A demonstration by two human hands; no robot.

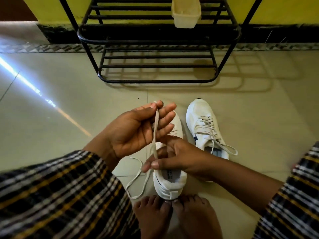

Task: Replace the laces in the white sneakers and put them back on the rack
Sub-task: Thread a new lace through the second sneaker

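Crouched on the tiled floor before the black metal rack (pixel 155 42), the left hand (pixel 136 130) pinches the flat white lace (pixel 156 131) up taut while the right hand (pixel 172 156) pinches it low over the near white sneaker (pixel 170 183), seemingly to steady it for threading.

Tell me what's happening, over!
Left hand pinches lace high; right hand pinches it low. Near sneaker half unlaced. Other sneaker laced. Rack unblocked.
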